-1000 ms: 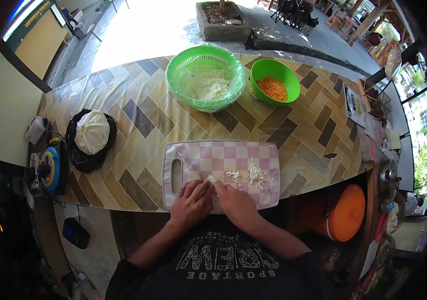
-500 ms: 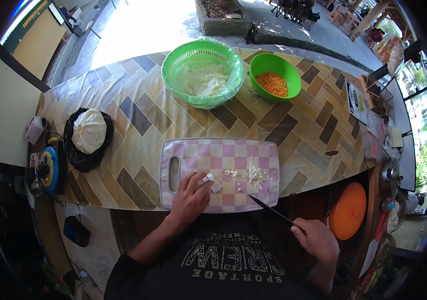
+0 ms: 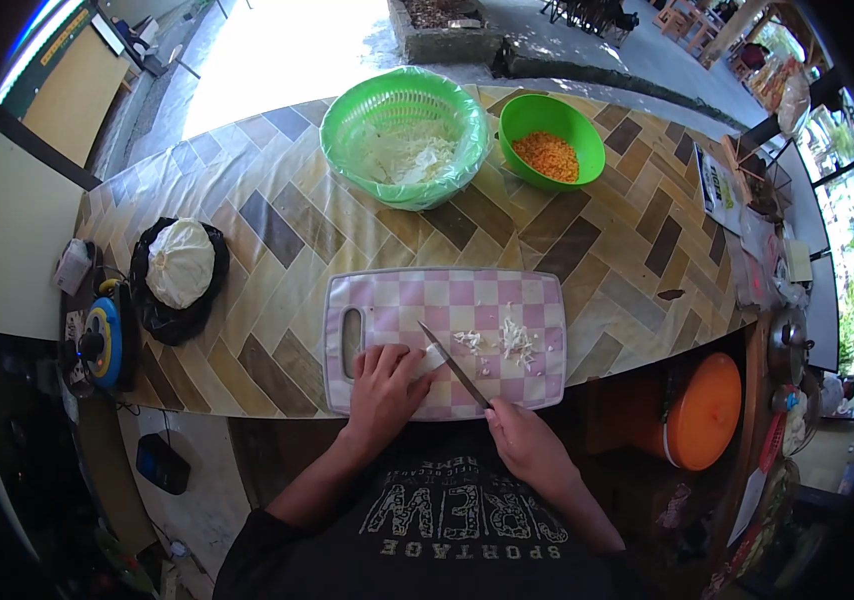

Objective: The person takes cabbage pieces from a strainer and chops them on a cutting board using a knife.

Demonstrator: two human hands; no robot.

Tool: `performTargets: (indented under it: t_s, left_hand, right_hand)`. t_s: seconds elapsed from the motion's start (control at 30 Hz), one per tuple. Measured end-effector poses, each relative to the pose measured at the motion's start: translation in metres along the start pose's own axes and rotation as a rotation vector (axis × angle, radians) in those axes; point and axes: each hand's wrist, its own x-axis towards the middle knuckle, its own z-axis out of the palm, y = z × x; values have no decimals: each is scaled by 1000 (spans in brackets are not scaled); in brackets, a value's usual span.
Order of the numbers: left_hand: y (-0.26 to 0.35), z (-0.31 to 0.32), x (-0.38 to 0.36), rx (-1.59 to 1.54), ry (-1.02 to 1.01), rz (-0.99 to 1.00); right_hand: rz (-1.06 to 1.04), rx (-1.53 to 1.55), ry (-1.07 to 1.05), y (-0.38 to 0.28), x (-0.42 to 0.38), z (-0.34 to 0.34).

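My left hand is closed on a small white vegetable piece, pressing it against the pink-and-white checked cutting board. Fingers hide much of that piece. The handle of a knife is gripped in my right hand. Its dark blade slants up and left across the board, right at the piece's right side. Finely chopped white bits lie in small heaps on the board, right of the blade.
Behind the board stand a green basket lined with clear plastic, holding white shreds, and a green bowl of orange bits. A pale round cabbage sits in a black bag at left. An orange lid is below the table's right edge.
My right hand has brought the knife left and up, from the board's lower right edge to the white piece. My left hand stays on the piece.
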Motion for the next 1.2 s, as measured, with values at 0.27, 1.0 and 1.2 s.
performTargets:
  t_s: [0.27, 1.0, 1.2]
  left_hand:
    - [6, 2, 5, 6, 9, -17]
    - [-1, 8, 2, 28, 6, 12]
    - [-1, 7, 3, 43, 6, 28]
  right_hand:
    - [12, -303, -36, -22, 18, 5]
    - [-10, -412, -24, -30, 22, 4]
    - [-29, -479, -9, -33, 27, 11]
